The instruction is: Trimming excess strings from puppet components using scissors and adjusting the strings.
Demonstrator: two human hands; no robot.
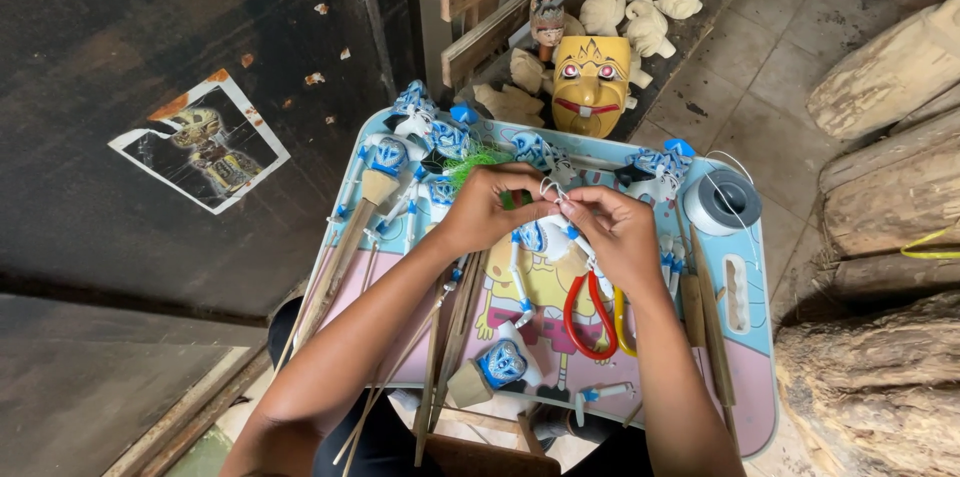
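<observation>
Both hands, left (487, 209) and right (612, 230), pinch a thin wire loop (551, 187), its ends hidden by fingers.

Puppet parts (400, 162) crowd the tray (755, 407) left of your left hand (480, 212). A wire spool (722, 201) blocks the space right of your right hand (615, 232). Red-handled pliers (590, 317) lie below it; free passage remains between your forearms.

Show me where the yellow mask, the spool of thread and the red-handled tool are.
yellow mask (590, 85): head view, its forehead.
spool of thread (722, 201): head view, its top face.
red-handled tool (575, 322): head view, its left handle.
</observation>
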